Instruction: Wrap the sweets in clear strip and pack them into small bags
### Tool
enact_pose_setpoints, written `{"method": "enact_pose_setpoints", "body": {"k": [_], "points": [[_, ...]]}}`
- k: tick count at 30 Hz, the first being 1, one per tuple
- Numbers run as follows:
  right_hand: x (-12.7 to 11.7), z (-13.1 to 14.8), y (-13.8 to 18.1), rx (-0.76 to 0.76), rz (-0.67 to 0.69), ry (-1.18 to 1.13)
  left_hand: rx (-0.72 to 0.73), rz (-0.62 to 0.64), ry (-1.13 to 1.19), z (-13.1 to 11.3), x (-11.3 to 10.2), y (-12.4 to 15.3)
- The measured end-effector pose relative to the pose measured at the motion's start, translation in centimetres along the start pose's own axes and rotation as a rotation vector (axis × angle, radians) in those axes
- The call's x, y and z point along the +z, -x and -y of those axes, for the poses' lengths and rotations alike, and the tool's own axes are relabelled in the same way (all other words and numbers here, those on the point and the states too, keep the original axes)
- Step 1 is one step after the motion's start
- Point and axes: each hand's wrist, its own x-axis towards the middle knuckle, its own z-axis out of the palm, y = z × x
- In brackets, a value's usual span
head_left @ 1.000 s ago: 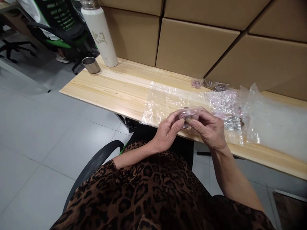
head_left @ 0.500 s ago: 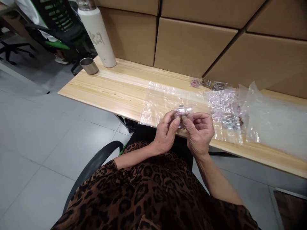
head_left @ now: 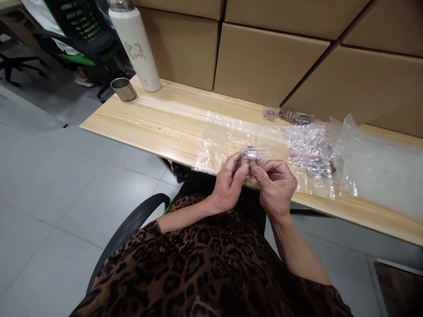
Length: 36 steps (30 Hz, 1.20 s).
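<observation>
Between my two hands, over the table's front edge, is a small clear plastic packet [head_left: 250, 155] with something pinkish inside. My left hand [head_left: 229, 182] pinches its left side between thumb and fingers. From the right, my right hand [head_left: 276, 185] grips the packet, thumb beside the other thumb. What the packet contains is too small and covered to name. Beneath and behind the hands a large clear plastic bag [head_left: 213, 138] lies flat on the table. Pink packets [head_left: 309, 141] show under shiny film to the right of my right hand.
A wooden table [head_left: 158, 125] carries a white bottle [head_left: 140, 53] and a metal cup [head_left: 124, 90] at its left end. Cardboard boxes [head_left: 264, 61] are stacked along the back. Small dark packets [head_left: 294, 117] lie before them. Frosted plastic bags [head_left: 383, 167] cover the right side.
My right hand has shifted slightly right and down, and its fingers have moved a little on the packet. My left hand stays nearly in place, still gripping.
</observation>
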Motion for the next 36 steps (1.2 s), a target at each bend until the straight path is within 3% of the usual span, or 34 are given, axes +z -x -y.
{"method": "enact_pose_setpoints", "body": {"k": [7,14,18,22,26,28,31,36], "points": [[-1.2,0.1,-0.4,0.044,0.086,-0.050,0.031,-0.005,0.005,-0.1,-0.1,0.0],[-2.5,2.8,-2.4,-0.013,0.378,0.183,0.031,0.060,-0.006,-0.3,-0.5,0.1],[-3.3,3.4,-4.2,-0.031,0.380,0.259,-0.001,0.124,-0.028,-1.1,-1.0,0.1],[-3.9,3.1,-7.3,-0.105,0.351,0.596,0.092,0.024,-0.253,-3.3,-3.1,-0.5],[-3.7,2.9,-10.2,-0.087,0.460,0.865,0.185,-0.176,-0.503,-5.1,-7.1,-2.6],[-3.1,3.1,-11.4,-0.028,0.463,0.827,0.167,-0.194,-0.728,-5.3,-9.1,-4.2],[-1.5,3.2,-12.7,0.115,0.397,0.611,0.024,-0.137,-1.105,-5.2,-10.9,-6.4],[2.6,1.0,-14.2,0.342,0.248,0.384,-0.190,0.000,-1.383,-5.4,-10.3,-8.9]]}}
